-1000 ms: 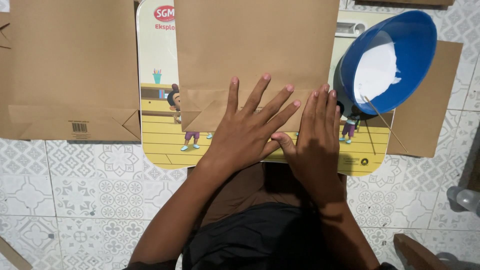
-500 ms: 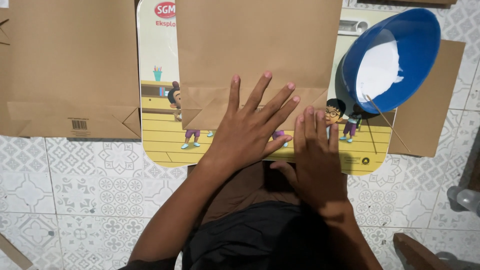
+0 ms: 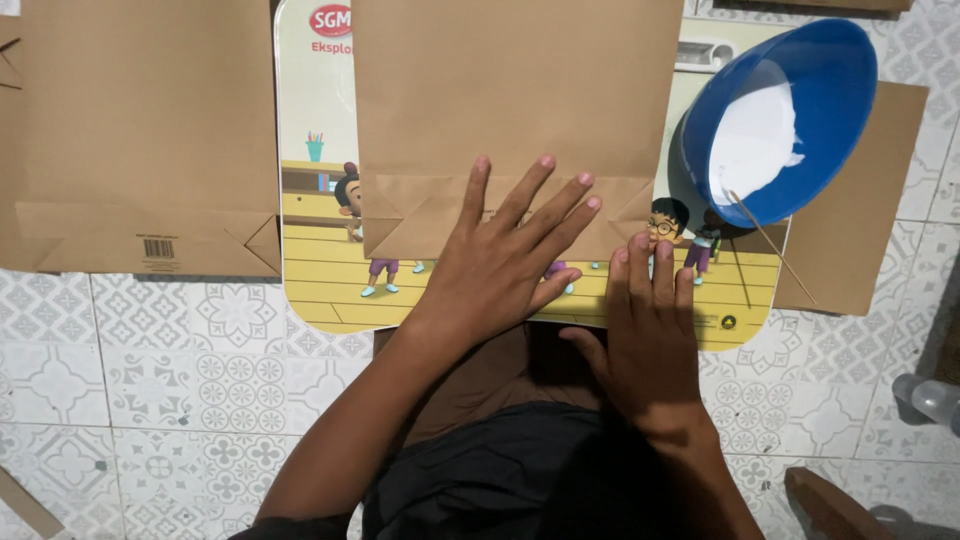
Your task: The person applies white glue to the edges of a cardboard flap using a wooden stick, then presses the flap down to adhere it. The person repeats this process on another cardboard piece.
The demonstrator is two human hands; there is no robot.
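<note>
Right hand (image 3: 650, 335) nearest: flat, palm down, fingers together and straight, thumb out to the side. Fingertips (image 3: 643, 243) rest on the cartoon board (image 3: 310, 110) just below the bag's lower right corner; whether they touch the bag, cannot tell. Holds nothing.

Left hand (image 3: 495, 270) a bit further: fingers spread wide, palm pressed flat on the folded bottom of the middle bag (image 3: 515, 85). Grips nothing, just presses.

Middle bag: brown paper, lying flat on the board, bottom flap folded up toward the person with diagonal creases at both corners. Its upper part runs out of frame at the top.

Left of it, second brown bag (image 3: 140, 130), flat on the tiled floor (image 3: 150, 380), also with bottom fold.

Right, blue bowl (image 3: 790, 110) tilted, white stuff inside, thin stick (image 3: 770, 245) leaning out of it. Brown paper (image 3: 860, 200) under the bowl's far side.
</note>
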